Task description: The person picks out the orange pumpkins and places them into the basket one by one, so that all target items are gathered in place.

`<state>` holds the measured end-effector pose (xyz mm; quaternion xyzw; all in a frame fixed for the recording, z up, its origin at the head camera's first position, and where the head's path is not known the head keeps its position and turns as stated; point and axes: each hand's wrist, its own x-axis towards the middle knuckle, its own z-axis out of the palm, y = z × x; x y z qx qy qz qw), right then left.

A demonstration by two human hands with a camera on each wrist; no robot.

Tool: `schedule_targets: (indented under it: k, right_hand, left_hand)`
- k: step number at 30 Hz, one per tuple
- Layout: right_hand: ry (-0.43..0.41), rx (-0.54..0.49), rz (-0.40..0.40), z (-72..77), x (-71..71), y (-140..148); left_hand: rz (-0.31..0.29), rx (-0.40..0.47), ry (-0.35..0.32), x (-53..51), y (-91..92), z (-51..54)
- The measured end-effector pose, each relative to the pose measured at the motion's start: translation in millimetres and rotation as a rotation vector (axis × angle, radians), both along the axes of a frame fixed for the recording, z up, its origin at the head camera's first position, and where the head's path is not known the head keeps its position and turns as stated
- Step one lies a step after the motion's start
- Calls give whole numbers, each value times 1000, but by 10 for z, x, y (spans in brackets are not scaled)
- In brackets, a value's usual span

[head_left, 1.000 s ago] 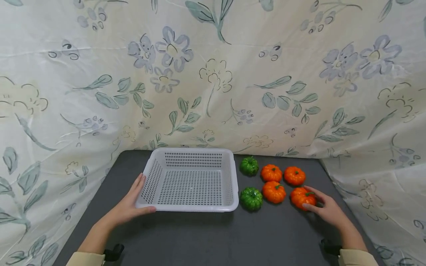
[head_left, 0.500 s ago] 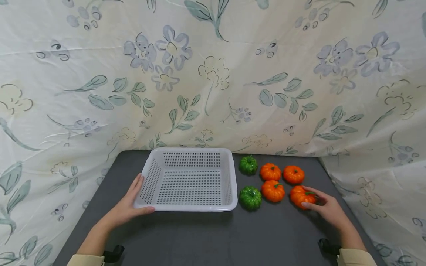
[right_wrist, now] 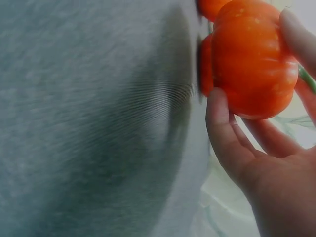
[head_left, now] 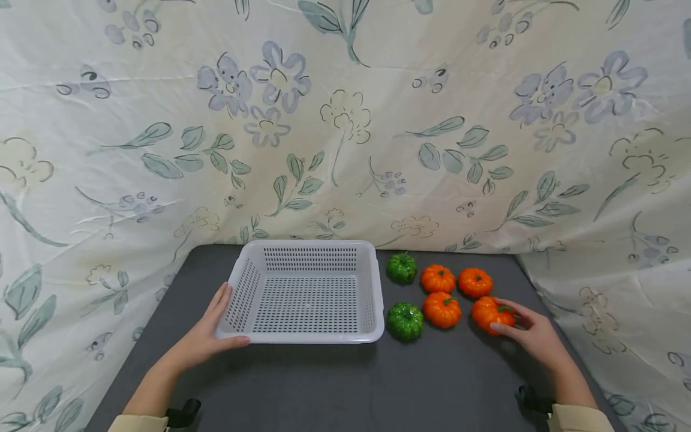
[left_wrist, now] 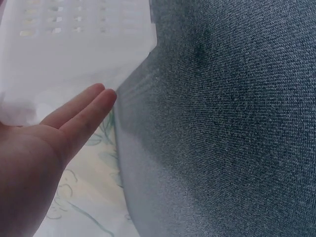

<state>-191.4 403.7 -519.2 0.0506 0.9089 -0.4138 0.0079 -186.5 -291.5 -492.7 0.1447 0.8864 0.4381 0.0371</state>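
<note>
In the head view a white perforated plastic basket [head_left: 310,341] sits on the dark table. My left hand [head_left: 202,339] rests against its front left corner, straight fingers along the side and thumb at the front rim. The left wrist view shows two straight fingertips [left_wrist: 106,98] against the basket wall [left_wrist: 74,54]. To the right, my right hand [head_left: 531,336] grips a small orange pumpkin [head_left: 486,313] with a green stem. Seen in the right wrist view, this pumpkin [right_wrist: 252,59] is between thumb and fingers, slightly above the cloth.
Three more orange pumpkins, one at the back right [head_left: 475,282], one beside it [head_left: 438,279] and one in front [head_left: 442,310], stand near the held one. Two green ones, a far one [head_left: 402,268] and a near one [head_left: 405,322], stand by the basket. Floral cloth [head_left: 345,150] hangs behind.
The gripped pumpkin has risen slightly off the table with my right hand. The left hand stays at the basket, and the view has shifted a little.
</note>
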Motion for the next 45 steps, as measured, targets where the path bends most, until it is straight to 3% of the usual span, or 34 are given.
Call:
schedule_targets:
  k: [7,13,24,36,45]
  right_hand:
    - [-23,4,-4,160,15,-65]
    - [10,-3,15,274,36,-130]
    - [36,25,22,386,56,-232]
    - [38,53,17,466,58,-333]
    - [69,49,50,528,41,-357]
  left_hand:
    - [-4,16,-4,16,9,23]
    - [-2,20,-8,28,17,47]
    - [2,31,-5,14,10,32]
    - [-9,56,-5,42,14,100]
    - [-12,66,-3,32,12,60]
